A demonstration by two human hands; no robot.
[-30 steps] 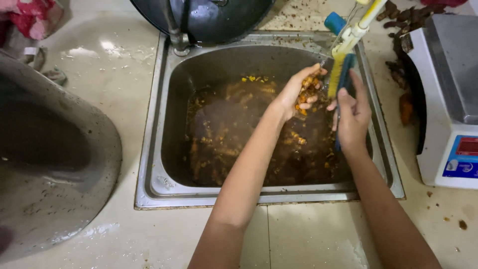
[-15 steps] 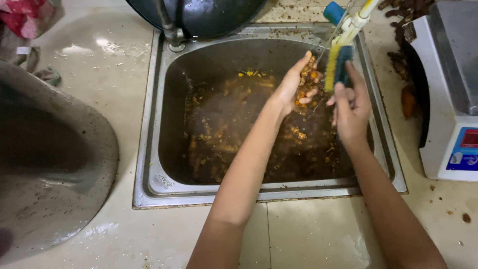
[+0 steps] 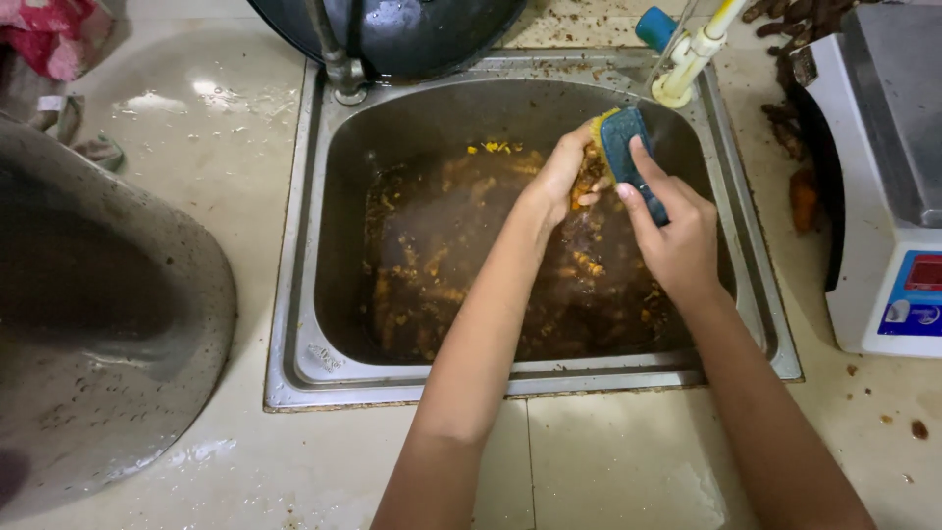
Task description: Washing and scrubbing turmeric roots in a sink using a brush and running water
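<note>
Right hand (image 3: 677, 236) grips the upright sponge (image 3: 628, 157) in closed fingers; left hand (image 3: 569, 177), cupped round food scraps (image 3: 592, 175), touches its left side.

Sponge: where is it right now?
Head view: the blue-and-yellow sponge is over the sink's upper right, gripped by the right hand, with the left hand against its left edge, below the white tap.
</note>
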